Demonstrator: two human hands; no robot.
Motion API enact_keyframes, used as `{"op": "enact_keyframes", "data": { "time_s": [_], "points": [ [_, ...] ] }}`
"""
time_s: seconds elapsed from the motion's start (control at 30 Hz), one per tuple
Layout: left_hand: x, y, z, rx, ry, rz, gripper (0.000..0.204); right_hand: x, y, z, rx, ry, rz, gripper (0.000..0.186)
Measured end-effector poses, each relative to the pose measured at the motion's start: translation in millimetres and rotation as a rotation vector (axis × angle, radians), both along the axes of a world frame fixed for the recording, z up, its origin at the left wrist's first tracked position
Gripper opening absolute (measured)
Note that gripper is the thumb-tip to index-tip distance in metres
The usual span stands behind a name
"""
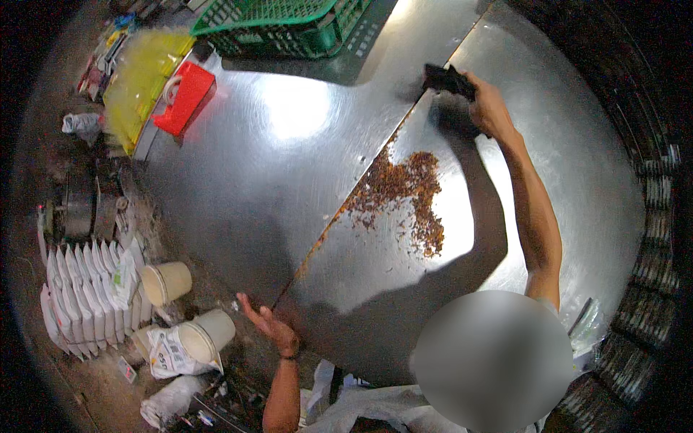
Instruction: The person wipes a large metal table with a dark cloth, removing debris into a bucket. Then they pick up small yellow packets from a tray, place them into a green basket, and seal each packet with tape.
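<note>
On the far right of the steel table (pixel 216 195), my right hand (pixel 492 108) is closed round a crumpled black cloth (pixel 449 81), held at the seam between two table sections. Its dark shadow falls on the metal beside it. A patch of reddish-brown crumbs (pixel 404 180) lies mid-table, apart from the cloth, with more bits strung along the seam towards me. At the lower left, my left hand (pixel 273 326) is open by the table's near edge, fingers apart, with nothing in it.
A green plastic crate (pixel 271 29) stands at the table's far side. At the far left edge are a red box (pixel 186 97) and yellow plastic bags (pixel 148 79). Packed white pouches (pixel 79 296) and cream tubs (pixel 166 281) sit lower left. Dark stacked racks (pixel 657 238) line the right.
</note>
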State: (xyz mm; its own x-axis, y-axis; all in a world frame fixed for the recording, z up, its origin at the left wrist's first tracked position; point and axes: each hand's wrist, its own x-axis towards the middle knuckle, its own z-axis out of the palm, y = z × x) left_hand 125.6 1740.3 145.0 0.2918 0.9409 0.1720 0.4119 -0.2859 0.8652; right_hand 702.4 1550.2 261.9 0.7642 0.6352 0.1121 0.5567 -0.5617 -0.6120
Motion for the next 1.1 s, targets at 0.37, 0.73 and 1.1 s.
{"op": "enact_keyframes", "data": {
  "time_s": [0.37, 0.73, 1.1],
  "points": [
    [10, -4, 13, -0.113, -0.155, 0.058, 0.069, -165, 45, -62, 0.035, -0.048, 0.418, 0.068],
    [-1, -5, 13, -0.141, -0.228, -0.031, 0.062, -224, 7, 64, -0.114, 0.366, -0.308, 0.066],
    [-2, -8, 8, -0.145, -0.260, 0.018, 0.063, -323, 17, -58, 0.220, -0.046, -0.611, 0.052]
  ]
}}
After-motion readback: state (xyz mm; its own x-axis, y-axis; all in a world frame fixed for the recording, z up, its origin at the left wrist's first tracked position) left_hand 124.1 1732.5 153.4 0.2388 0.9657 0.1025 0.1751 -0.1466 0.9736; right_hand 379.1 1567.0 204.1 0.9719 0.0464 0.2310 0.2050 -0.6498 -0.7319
